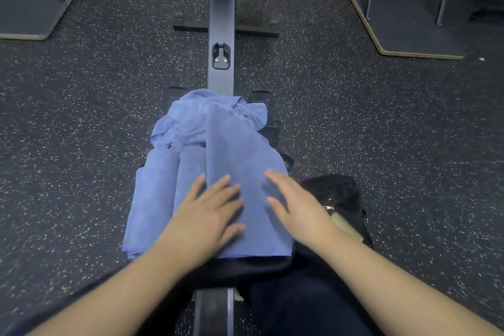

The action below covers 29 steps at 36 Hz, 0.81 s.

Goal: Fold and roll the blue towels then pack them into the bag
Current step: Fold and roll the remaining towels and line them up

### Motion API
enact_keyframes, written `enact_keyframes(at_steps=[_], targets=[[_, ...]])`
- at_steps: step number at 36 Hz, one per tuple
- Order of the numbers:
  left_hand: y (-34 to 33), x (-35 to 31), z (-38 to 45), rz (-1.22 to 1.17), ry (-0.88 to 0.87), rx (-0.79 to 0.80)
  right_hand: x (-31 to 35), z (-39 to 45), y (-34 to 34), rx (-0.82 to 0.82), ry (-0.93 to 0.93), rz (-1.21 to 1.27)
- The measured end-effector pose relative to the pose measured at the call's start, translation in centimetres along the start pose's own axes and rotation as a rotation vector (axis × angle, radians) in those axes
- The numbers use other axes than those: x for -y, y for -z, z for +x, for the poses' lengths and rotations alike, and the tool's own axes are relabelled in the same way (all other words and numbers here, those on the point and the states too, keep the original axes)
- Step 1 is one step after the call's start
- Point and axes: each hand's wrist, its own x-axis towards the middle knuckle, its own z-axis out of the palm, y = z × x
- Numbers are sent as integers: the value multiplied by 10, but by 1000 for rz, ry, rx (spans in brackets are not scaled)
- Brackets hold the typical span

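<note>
While two flat hands, left (211, 209) and right (296, 209), press one folded towel (240, 150), one bag (338, 194) sits beside.

Both hands lie flat, fingers straight, on a folded blue towel (245, 161) laid lengthwise over the seat: left hand (210, 213) on its left edge, right hand (294, 207) on its right. Rolled towels (161, 185) sit just beside it at left, w/ a crumpled towel (191, 117) behind. Black bag (338, 196) on the speckled floor (81, 117) at right, touching the seat; rowing-machine rail (222, 8) runs fwd.
</note>
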Motion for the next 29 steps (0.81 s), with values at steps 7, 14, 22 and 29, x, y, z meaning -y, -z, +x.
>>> enact_keyframes(at_steps=[7,14,22,29], targets=[[-23,-16,-33,194,-4,83,7,-33,-17,189,99,-236],[-43,-22,-37,333,42,-2,7,-54,-37,179,97,-536],[-41,-18,-38,287,-12,-102,13,-50,-41,118,181,-632],[-30,-24,-33,194,9,-217,12,-40,-46,48,269,-555]])
